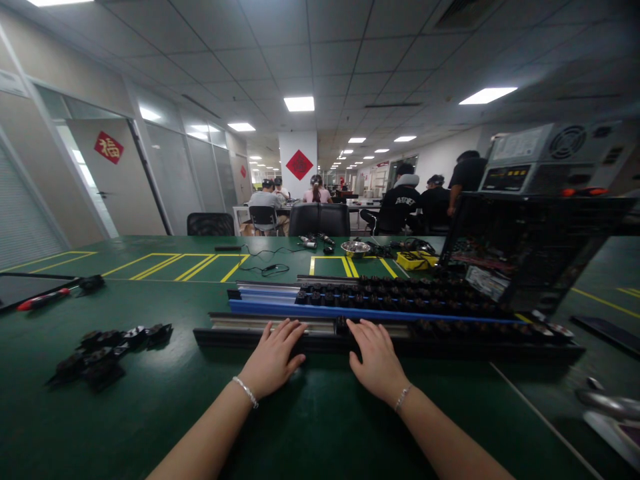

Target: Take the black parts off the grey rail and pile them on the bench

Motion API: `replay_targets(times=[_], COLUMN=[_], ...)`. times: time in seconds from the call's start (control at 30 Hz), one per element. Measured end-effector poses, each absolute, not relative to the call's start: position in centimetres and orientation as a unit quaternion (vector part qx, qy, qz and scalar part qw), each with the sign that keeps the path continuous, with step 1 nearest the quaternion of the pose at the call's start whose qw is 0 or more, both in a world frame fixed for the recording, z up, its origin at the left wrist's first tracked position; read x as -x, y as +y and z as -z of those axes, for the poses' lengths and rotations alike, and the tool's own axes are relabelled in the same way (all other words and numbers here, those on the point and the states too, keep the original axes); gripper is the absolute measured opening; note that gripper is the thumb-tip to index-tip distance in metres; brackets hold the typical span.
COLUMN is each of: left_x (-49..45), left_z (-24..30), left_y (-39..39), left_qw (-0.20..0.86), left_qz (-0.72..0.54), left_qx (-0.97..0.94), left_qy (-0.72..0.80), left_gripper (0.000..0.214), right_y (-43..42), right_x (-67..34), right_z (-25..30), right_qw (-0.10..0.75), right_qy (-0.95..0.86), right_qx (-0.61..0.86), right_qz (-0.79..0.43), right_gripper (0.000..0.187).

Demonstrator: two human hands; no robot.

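A long black track rail (225,338) lies across the green table in front of me. Its right half carries a row of small black modules, perhaps sockets. My left hand (275,353) rests on the rail's near edge with fingers stretched out. My right hand (375,353) lies on the rail further right, fingers also extended and spread. A single black module (341,325) sits in the rail's channel between my hands, close to the right fingertips. Behind runs a blue-sided rail (350,312) with more black modules on it.
Loose black modules (103,353) lie in a pile at left, near a red screwdriver (44,300). An open computer case (545,253) with power supplies on top stands at right. A metal bowl (355,249), a yellow tray (416,260) and cables lie further back. Several people sit beyond.
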State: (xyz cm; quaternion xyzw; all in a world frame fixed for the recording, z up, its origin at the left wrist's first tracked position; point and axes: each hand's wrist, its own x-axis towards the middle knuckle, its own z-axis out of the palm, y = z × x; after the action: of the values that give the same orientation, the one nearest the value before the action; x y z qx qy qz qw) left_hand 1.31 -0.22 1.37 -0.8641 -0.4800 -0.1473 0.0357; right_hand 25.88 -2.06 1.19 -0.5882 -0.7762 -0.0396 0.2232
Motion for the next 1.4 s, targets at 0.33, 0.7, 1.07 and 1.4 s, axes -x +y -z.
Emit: replay_targets(times=[0.33,0.7,1.07,1.4], left_x=[-1.7,-2.0,-2.2,-2.2], left_z=[-1.4,-1.6,-1.5,-1.4], left_y=[-0.4,-0.7,-0.7,-0.6], left_qw=[0.040,0.042,0.048,0.051], left_qz=[0.141,0.138,0.139,0.148], left_qx=[0.883,0.882,0.880,0.879], left_qy=[-0.446,-0.448,-0.452,-0.449], left_gripper=[0.059,0.058,0.058,0.059], right_y=[-2.0,-2.2,-2.2,-2.2], right_x=[-25.4,-25.0,-24.8,-24.8], right_z=[-0.8,-0.9,-1.1,-0.9], right_qw=[0.217,0.218,0.227,0.220], right_qy=[-0.782,-0.789,-0.791,-0.800], right_qx=[0.582,0.572,0.568,0.556], right_qz=[0.052,0.045,0.030,0.048], right_gripper=[0.060,0.061,0.057,0.046])
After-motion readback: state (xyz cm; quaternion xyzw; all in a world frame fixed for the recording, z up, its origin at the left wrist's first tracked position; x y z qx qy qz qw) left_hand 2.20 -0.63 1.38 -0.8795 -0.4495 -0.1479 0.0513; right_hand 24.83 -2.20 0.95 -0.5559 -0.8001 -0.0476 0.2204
